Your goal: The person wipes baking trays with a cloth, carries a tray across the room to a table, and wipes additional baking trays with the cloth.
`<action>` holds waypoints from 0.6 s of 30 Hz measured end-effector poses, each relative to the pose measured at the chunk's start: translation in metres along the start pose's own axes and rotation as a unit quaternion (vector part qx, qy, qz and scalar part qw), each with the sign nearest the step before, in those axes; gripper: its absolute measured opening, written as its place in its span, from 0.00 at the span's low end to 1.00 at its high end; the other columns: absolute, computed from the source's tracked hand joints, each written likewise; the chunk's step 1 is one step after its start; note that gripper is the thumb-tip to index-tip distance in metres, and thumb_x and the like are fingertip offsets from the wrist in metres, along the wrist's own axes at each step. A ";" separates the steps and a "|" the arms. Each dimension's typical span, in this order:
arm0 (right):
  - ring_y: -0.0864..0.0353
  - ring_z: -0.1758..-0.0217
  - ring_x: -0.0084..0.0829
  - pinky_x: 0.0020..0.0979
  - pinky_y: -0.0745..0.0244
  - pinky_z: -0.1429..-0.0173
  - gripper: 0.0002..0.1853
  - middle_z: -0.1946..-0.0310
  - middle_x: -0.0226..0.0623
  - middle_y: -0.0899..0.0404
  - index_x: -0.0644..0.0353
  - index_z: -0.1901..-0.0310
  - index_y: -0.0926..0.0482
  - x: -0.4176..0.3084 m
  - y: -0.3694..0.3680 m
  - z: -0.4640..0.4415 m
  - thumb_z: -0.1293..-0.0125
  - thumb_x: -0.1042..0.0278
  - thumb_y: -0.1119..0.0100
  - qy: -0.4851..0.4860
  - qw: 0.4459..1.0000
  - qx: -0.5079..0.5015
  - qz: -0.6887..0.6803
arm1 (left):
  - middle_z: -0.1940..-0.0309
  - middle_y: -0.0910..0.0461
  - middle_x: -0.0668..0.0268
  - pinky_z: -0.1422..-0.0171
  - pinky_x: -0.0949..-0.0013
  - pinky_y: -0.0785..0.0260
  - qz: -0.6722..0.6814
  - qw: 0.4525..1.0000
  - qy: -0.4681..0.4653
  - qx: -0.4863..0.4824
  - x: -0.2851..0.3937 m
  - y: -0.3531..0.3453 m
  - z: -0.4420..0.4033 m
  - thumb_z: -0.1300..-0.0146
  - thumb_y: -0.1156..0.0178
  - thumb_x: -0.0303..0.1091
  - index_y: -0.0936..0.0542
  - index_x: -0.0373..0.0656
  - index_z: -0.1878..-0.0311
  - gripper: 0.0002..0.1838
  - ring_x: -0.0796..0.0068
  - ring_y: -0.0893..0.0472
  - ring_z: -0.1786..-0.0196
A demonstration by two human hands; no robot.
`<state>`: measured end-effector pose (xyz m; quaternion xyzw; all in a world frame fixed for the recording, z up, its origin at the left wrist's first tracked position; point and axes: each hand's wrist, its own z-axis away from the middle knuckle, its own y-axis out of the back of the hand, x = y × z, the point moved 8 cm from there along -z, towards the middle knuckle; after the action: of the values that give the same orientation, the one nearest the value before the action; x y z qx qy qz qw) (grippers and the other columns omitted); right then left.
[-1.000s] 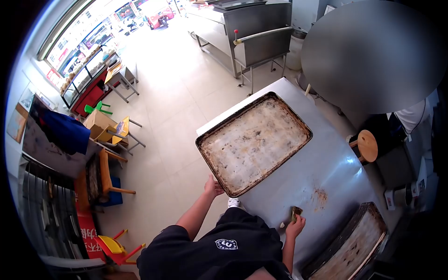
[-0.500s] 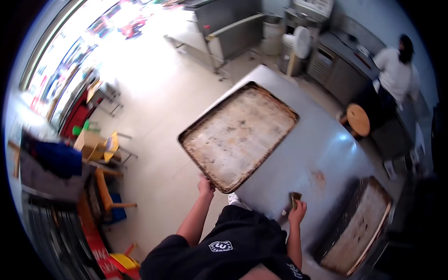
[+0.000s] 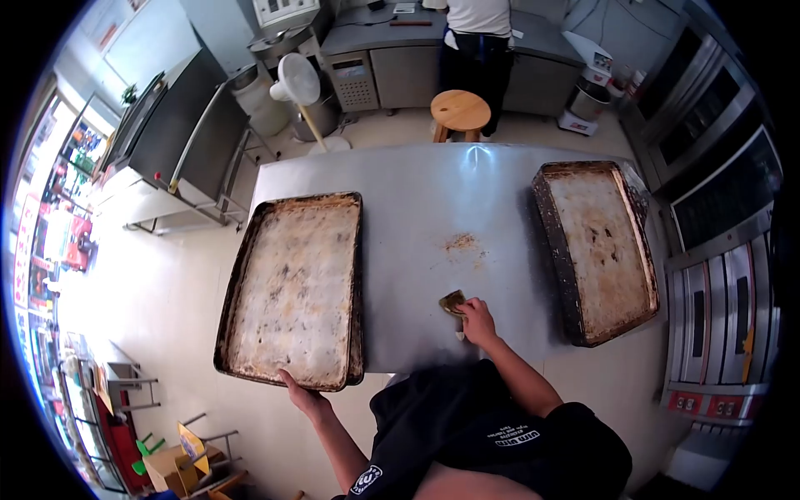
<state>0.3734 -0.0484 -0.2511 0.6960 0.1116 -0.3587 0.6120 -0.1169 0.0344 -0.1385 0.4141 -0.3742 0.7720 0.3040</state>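
A large worn baking tray, with browned and blackened rims, is at the left of the metal table, its near left part past the table edge. My left hand grips its near rim, with the thumb on top and the fingers hidden underneath. A second dark edge shows along the tray's lower right side; I cannot tell whether it is another tray. In my right hand, closed over the table, is a small scraper with a wide olive-dark end and a pale handle tip. Brown crumbs lie beyond it.
Several stacked trays stand on the table's right side. A wooden stool and a person in a white top are beyond the far edge. Ovens line the right; a white fan stands back left.
My view has turned to the right, bringing the ovens in. The held tray now appears lower and further left. Both hands keep their holds on the tray and scraper.
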 end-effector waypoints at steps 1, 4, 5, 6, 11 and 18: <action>0.26 0.40 0.45 0.41 0.24 0.37 0.21 0.47 0.38 0.25 0.54 0.46 0.15 0.000 0.000 0.002 0.42 0.81 0.37 -0.002 1.000 0.001 0.002 | 0.24 0.32 0.55 0.22 0.51 0.34 0.036 0.999 0.014 -0.002 0.001 -0.006 0.002 0.28 0.41 0.64 0.36 0.35 0.23 0.45 0.56 0.30 0.25; 0.26 0.39 0.44 0.41 0.24 0.36 0.21 0.46 0.38 0.25 0.54 0.45 0.15 -0.003 -0.001 0.007 0.42 0.81 0.37 -0.010 1.000 0.004 0.004 | 0.23 0.34 0.58 0.22 0.48 0.34 0.101 0.994 0.044 -0.009 0.006 -0.020 0.004 0.28 0.41 0.62 0.38 0.42 0.20 0.44 0.55 0.31 0.25; 0.27 0.39 0.44 0.41 0.24 0.36 0.21 0.46 0.38 0.26 0.54 0.45 0.15 -0.002 -0.001 0.006 0.42 0.81 0.36 -0.011 1.000 0.005 0.005 | 0.23 0.34 0.58 0.22 0.48 0.34 0.098 0.994 0.043 -0.013 0.006 -0.020 0.003 0.28 0.40 0.62 0.38 0.43 0.20 0.44 0.55 0.30 0.25; 0.27 0.39 0.44 0.41 0.24 0.36 0.21 0.46 0.38 0.26 0.54 0.45 0.15 -0.002 0.000 0.005 0.42 0.81 0.36 -0.012 1.000 0.006 0.004 | 0.23 0.34 0.59 0.22 0.47 0.34 0.097 0.994 0.041 -0.015 0.005 -0.018 0.002 0.28 0.40 0.62 0.38 0.45 0.20 0.43 0.54 0.30 0.25; 0.27 0.39 0.44 0.41 0.23 0.37 0.21 0.46 0.38 0.26 0.55 0.45 0.15 0.007 -0.001 0.006 0.42 0.81 0.37 0.004 1.000 0.003 0.002 | 0.30 0.27 0.55 0.27 0.46 0.28 0.109 0.993 0.035 0.002 -0.001 -0.006 -0.009 0.29 0.42 0.46 0.33 0.39 0.25 0.33 0.54 0.24 0.31; 0.27 0.40 0.49 0.44 0.26 0.37 0.26 0.43 0.46 0.27 0.59 0.41 0.17 -0.005 -0.004 0.023 0.45 0.79 0.31 0.030 0.991 0.033 0.127 | 0.38 0.22 0.58 0.34 0.52 0.22 0.107 0.994 0.027 -0.019 0.037 -0.025 -0.009 0.45 0.41 0.30 0.28 0.38 0.32 0.34 0.54 0.20 0.37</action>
<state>0.3592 -0.0676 -0.2510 0.7351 0.0283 -0.2602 0.6254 -0.1184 0.0617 -0.1017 0.3447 -0.4222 0.8040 0.2376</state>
